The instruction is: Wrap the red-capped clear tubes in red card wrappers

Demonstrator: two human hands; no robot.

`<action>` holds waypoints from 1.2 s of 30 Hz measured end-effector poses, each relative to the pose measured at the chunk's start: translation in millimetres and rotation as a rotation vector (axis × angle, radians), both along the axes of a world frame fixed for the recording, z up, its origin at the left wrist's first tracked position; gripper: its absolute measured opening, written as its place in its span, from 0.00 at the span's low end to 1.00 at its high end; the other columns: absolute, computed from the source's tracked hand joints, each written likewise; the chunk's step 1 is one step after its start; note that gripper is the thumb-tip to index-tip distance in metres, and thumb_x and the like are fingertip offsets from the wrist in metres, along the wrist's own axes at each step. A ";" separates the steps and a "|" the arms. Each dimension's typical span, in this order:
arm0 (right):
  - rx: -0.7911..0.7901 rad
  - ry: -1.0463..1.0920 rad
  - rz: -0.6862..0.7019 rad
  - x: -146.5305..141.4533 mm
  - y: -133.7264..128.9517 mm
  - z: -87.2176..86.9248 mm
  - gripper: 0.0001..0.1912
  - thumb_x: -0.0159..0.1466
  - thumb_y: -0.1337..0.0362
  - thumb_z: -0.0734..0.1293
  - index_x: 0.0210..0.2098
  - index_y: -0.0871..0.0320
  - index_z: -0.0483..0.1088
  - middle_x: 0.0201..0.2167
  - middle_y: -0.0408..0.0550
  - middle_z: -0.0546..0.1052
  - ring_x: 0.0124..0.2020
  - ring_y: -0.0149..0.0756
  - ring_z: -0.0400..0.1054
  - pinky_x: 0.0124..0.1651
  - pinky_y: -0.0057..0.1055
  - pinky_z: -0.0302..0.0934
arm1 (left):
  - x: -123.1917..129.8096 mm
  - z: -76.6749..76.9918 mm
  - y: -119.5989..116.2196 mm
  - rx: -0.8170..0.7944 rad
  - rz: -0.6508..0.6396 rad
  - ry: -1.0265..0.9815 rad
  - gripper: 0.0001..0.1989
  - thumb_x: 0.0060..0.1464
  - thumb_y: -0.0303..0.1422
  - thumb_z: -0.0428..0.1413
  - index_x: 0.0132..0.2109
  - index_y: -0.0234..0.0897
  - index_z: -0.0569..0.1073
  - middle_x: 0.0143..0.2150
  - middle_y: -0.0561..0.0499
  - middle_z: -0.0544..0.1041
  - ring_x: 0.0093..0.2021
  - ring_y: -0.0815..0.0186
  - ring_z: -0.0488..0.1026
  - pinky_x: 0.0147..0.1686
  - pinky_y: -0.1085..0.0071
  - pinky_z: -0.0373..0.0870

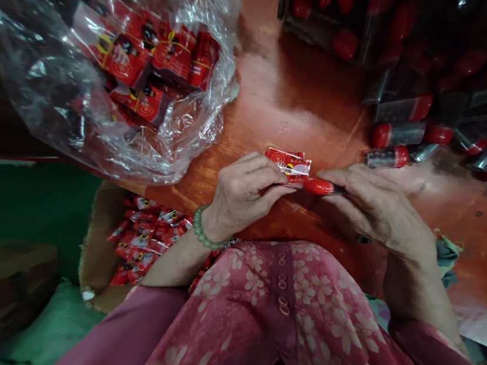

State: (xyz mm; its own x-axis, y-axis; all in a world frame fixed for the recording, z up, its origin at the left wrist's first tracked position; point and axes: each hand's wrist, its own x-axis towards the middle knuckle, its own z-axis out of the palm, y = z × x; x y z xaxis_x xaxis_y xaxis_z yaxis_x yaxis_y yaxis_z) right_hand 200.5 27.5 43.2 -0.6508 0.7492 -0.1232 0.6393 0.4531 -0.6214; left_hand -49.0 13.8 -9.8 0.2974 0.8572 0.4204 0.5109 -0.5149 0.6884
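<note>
Near the middle of the wooden table, my left hand [249, 192] pinches a red printed packet [288, 163] between thumb and fingers. My right hand [371, 207] grips a small tube with a red cap [318, 186]; its dark body is mostly hidden by the fingers. The red cap points left and meets the packet's lower right edge. Whether the cap is inside the packet's opening, I cannot tell. A green bead bracelet [204, 231] circles my left wrist.
A clear plastic bag [190, 140] holds bundled red packets at the upper left. Red-capped tubes [403, 107] lie heaped at the upper right. Below the table's left edge, a cardboard box [96, 241] contains filled red packets. A cloth [446, 255] lies beside my right forearm.
</note>
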 end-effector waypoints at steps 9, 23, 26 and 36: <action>0.002 -0.195 0.077 -2.8 0.1 4.2 0.21 0.75 0.55 0.56 0.58 0.56 0.72 0.38 0.53 0.77 0.39 0.42 0.72 0.44 0.37 0.65 | 2.7 -0.1 -6.8 -0.018 -0.074 0.053 0.09 0.61 0.37 0.62 0.35 0.36 0.76 0.31 0.53 0.79 0.31 0.71 0.74 0.34 0.73 0.71; -0.019 -0.389 0.158 -18.8 0.3 16.8 0.16 0.75 0.59 0.58 0.52 0.54 0.74 0.33 0.49 0.71 0.34 0.39 0.66 0.37 0.35 0.56 | 9.7 -3.7 -17.4 -0.014 -0.109 0.207 0.11 0.66 0.35 0.56 0.33 0.37 0.74 0.31 0.51 0.76 0.34 0.67 0.71 0.37 0.69 0.69; -0.070 -0.312 0.193 -17.4 5.0 19.4 0.17 0.75 0.59 0.57 0.53 0.54 0.74 0.33 0.50 0.71 0.33 0.39 0.66 0.38 0.36 0.57 | 6.0 -3.4 -16.5 -0.042 -0.106 0.189 0.11 0.66 0.35 0.56 0.33 0.37 0.74 0.31 0.52 0.77 0.33 0.68 0.71 0.36 0.69 0.70; -0.136 -0.131 0.035 3.5 8.2 21.2 0.22 0.75 0.51 0.55 0.56 0.49 0.75 0.37 0.51 0.78 0.38 0.45 0.73 0.42 0.41 0.66 | -1.2 -7.8 -14.3 -0.083 -0.048 -0.020 0.09 0.60 0.38 0.63 0.36 0.38 0.76 0.32 0.53 0.80 0.33 0.70 0.74 0.34 0.71 0.72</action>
